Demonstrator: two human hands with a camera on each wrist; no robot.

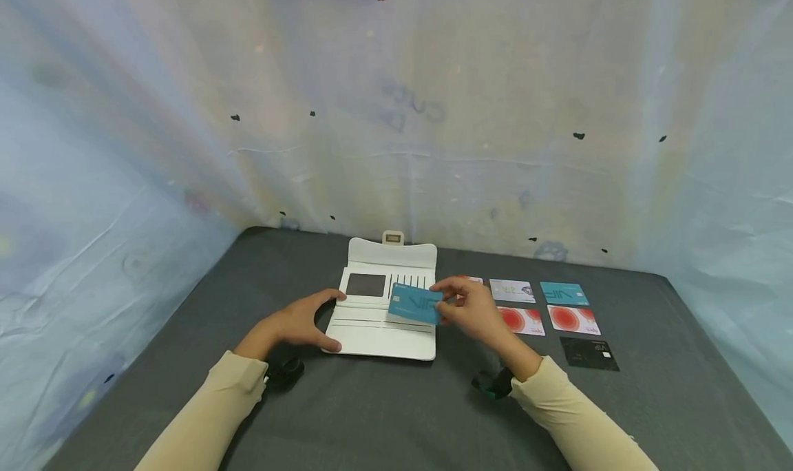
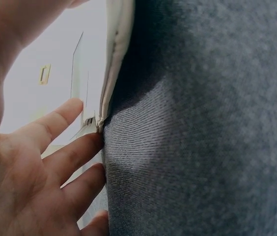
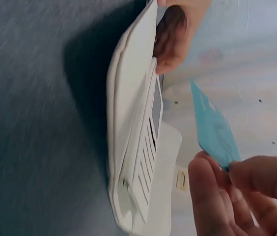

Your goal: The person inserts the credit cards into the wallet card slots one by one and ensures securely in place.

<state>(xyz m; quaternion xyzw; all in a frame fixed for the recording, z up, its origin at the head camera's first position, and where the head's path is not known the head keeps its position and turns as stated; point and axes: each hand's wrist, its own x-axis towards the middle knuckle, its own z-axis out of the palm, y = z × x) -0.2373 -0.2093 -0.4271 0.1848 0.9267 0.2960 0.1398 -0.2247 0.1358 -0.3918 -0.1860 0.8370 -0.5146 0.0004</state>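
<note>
An unfolded white wallet (image 1: 381, 340) lies on the table, its clasp flap at the far side and a row of card slots at upper right. My left hand (image 1: 296, 319) spans its left edge, thumb at the near corner and index finger farther up. The left wrist view shows the fingers (image 2: 74, 152) of that hand fairly straight, fingertips against the wallet's edge. Above the wallet's right half, a teal VIP card (image 1: 411, 304) is pinched by its right end between thumb and fingers of my right hand (image 1: 472, 309). In the right wrist view the card (image 3: 214, 125) is tilted and apart from the wallet.
Right of the wallet lie a white card (image 1: 512, 290), another teal card (image 1: 564, 293), red-and-white cards (image 1: 574, 319) and a black VIP card (image 1: 590, 353). My right hand partly covers some of them. A pale patterned curtain (image 1: 421, 147) hangs behind the dark grey tabletop (image 1: 396, 416).
</note>
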